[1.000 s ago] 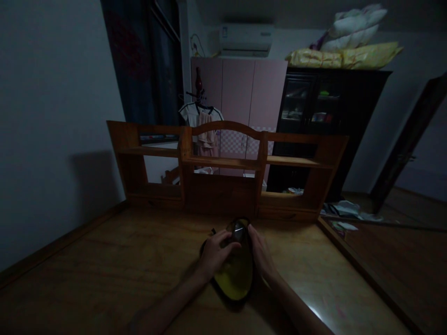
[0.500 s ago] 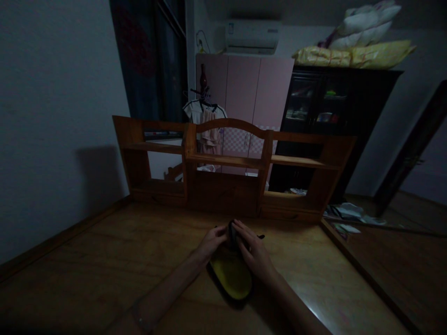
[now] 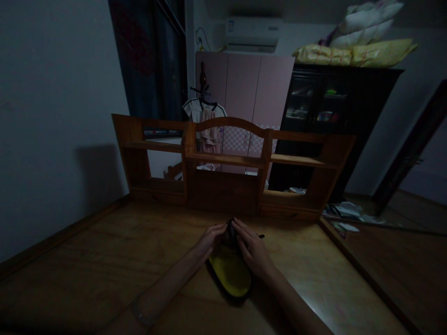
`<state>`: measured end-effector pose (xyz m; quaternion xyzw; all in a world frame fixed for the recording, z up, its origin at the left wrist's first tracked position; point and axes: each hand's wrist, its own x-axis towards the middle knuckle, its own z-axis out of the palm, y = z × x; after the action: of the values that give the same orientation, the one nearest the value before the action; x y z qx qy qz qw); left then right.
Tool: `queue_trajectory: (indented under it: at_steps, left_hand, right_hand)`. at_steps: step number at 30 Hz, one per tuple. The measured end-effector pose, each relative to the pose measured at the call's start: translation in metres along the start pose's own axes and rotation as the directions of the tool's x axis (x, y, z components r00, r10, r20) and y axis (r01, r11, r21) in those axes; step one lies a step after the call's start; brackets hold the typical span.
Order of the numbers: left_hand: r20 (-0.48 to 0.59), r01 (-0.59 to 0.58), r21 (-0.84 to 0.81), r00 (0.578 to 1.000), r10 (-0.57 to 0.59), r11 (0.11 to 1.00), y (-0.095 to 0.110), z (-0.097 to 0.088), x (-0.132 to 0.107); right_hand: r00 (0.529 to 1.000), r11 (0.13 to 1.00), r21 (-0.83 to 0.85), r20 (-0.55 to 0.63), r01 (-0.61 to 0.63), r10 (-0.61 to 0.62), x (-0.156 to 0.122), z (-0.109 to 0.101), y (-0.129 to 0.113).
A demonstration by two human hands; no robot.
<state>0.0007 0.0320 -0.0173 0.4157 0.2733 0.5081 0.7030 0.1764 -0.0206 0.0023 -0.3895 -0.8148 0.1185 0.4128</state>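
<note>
Yellow-faced oval item on worktop, stretching from our fingers toward us | long axis fore-and-aft | our left hand, right hand flank its dark far end, equally near | fingers bent; pinching, we cannot tell

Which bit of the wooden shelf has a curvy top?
The middle section, just beyond the left hand and right hand. Its top rail arches up, while the left section and right section have straight tops.

A dim bedroom-like room in a home: pink wardrobe, hanging clothes, bagged bedding, air conditioner.
</note>
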Motion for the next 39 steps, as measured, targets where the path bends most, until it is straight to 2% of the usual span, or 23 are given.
queue_trajectory:
  at_steps: [3,9,23,28,34,39]
  left_hand:
    - [0.006,-0.003,0.005,1.0,0.003,1.0,-0.001,-0.002,0.001]
    - [0.002,0.031,-0.032,1.0,-0.031,0.999,-0.001,-0.003,0.003]
    - [0.015,0.043,-0.039,0.999,-0.042,0.998,-0.002,-0.009,0.004]
    - [-0.008,0.034,-0.084,0.999,-0.035,0.996,-0.001,-0.005,0.002]
    - [-0.059,-0.009,-0.083,0.998,0.004,0.997,0.0,-0.002,0.0]
    - [-0.028,-0.009,-0.062,1.0,0.007,0.998,-0.004,-0.006,0.005]
  right_hand:
    - [0.999,0.999,0.014,0.034,0.035,-0.036,0.003,-0.001,-0.006]
    - [0.995,0.994,0.05,-0.022,-0.097,0.098,0.006,0.002,-0.004]
    - [0.972,0.976,0.07,-0.103,-0.206,0.213,0.0,0.009,0.01]
    - [0.986,0.986,0.067,-0.062,-0.152,0.156,0.0,0.005,0.007]
    - [0.998,0.998,0.059,0.056,0.027,-0.03,0.002,-0.005,-0.009]
    - [1.0,0.999,0.053,0.029,0.002,-0.004,0.004,0.0,-0.012]
